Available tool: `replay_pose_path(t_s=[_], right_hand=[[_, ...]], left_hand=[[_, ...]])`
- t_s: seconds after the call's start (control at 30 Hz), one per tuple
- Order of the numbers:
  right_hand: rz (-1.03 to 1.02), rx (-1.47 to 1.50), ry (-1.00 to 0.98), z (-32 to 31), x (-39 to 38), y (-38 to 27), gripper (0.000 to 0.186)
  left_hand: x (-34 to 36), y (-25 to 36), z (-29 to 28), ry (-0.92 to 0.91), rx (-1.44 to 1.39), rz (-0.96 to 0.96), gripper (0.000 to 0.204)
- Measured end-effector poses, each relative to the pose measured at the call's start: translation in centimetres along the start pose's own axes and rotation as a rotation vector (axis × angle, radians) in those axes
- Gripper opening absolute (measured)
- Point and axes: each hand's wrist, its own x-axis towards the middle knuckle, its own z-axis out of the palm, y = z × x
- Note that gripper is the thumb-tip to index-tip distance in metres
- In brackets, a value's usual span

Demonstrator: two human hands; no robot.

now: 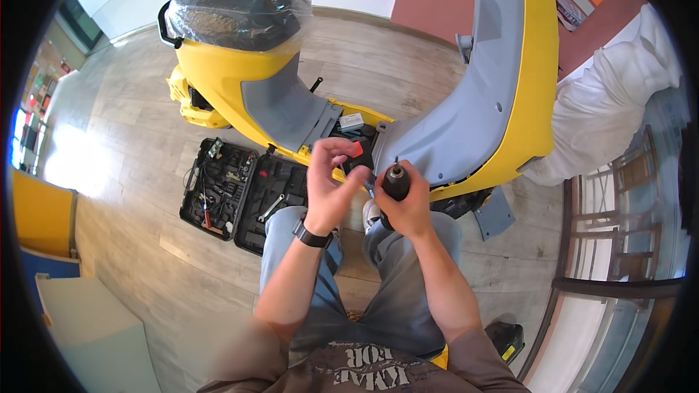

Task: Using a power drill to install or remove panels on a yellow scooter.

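Wood-look floor (145, 222) lies beneath; your yellow scooter (537, 65) spans the upper middle, its foot compartment (371, 112) uncovered, seemingly partway, closing undone. Your right hand (413, 205) wraps a drill (397, 183) mid-frame; your left hand (329, 193) curls by a red piece (357, 149), pinching unclear.

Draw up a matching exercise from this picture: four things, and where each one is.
1. Driver
2. Scooter seat
3. Wrench
4. Black wristband

A. In the open tool case
B. Around the wrist of the left hand
C. Under clear plastic wrap
D. Gripped in the right hand

Pairs: 1-D; 2-C; 3-A; 4-B
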Motion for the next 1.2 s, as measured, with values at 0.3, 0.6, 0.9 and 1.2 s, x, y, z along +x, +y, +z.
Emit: replay_pose_path(t_s=[0.3, 0.6, 0.9, 1.2], right_hand=[[0.042, 0.116, -0.005, 0.1, 0.0, -0.2, 0.022], [-0.047, -0.054, -0.007, 0.5, -0.2, -0.3, 0.025], [-0.063, -0.092, -0.057, 0.5, -0.4, 0.3, 0.032], [-0.185, 0.047, 0.084, 1.7, -1.0, 0.4, 0.028]], left_hand=[[0.3, -0.3, -0.3, 0.168, 0.019, 0.007, 0.043], [-0.3, -0.8, 0.8, -0.033, 0.061, 0.117, 0.061], [-0.2, -0.5, -0.1, -0.225, 0.111, 0.168, 0.059], [-1.0, 1.1, 0.7, -0.357, -0.192, 0.027, 0.058]])
